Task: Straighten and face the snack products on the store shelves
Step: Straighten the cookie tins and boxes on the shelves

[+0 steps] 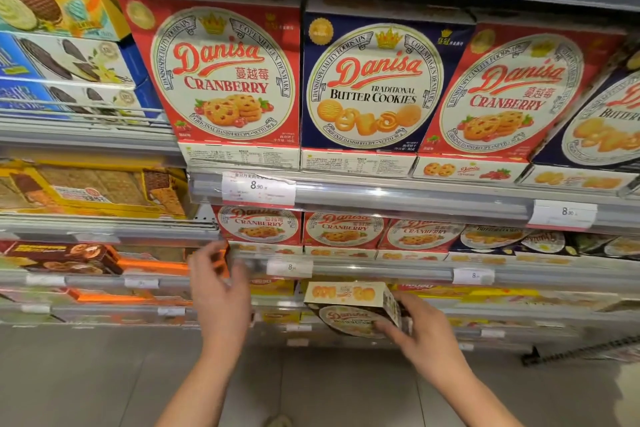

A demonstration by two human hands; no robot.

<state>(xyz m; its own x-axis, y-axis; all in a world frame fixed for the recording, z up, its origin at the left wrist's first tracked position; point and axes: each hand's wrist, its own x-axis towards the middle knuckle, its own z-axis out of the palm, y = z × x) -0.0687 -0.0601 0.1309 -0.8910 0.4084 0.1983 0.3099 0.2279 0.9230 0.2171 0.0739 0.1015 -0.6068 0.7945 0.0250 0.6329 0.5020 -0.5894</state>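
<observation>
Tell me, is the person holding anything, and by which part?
The right hand holds a Danisa butter cookie box by its right end, fingers on the front face. The left hand holds nothing, reaching toward the shelf.

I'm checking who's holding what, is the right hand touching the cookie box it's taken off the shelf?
Touching. The head view shows the right hand with fingers wrapped over the lower corner of the cookie box, holding it off the shelf.

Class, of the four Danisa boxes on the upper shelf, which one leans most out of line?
The red Cranberry box third from the left: it tilts to the right, while the left Cranberry box and Butter Cookies box stand straighter.
</observation>
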